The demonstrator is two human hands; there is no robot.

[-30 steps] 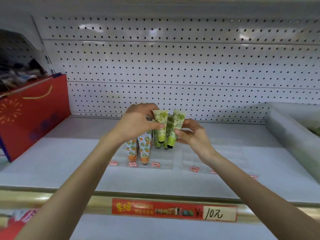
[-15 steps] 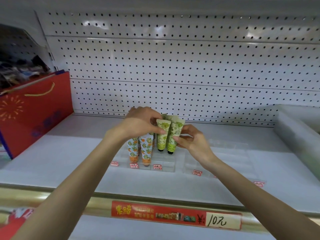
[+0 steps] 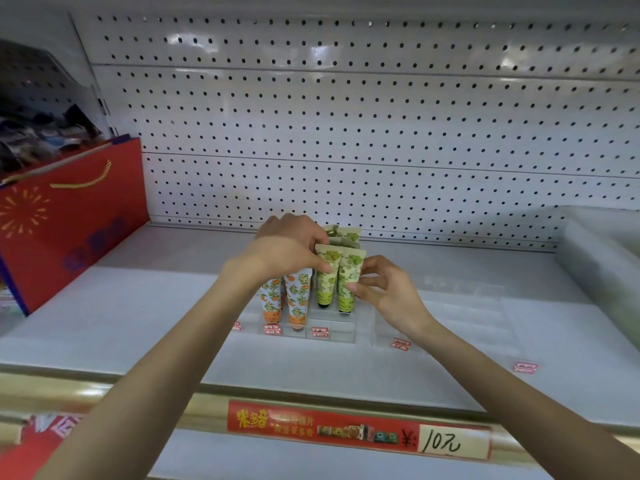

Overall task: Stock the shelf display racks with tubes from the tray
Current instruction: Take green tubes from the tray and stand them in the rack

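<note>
Two green tubes (image 3: 337,277) are held upright, caps down, in the clear display rack (image 3: 332,329) on the shelf (image 3: 138,323). The left one is pinched by the left hand (image 3: 287,247), the right one by the right hand (image 3: 384,292); each grip is closed on its tube. Orange tubes (image 3: 285,299) are seen standing just beside them.

Light is bright, even and diffuse, with only faint shadows. Soft glare patches sit on the glossy pegboard (image 3: 381,109) near the top. Wide-angle distortion bows the shelf (image 3: 138,323) edge and pegboard lines. The left and right margins look soft and smeared; the centre is fairly sharp.
</note>
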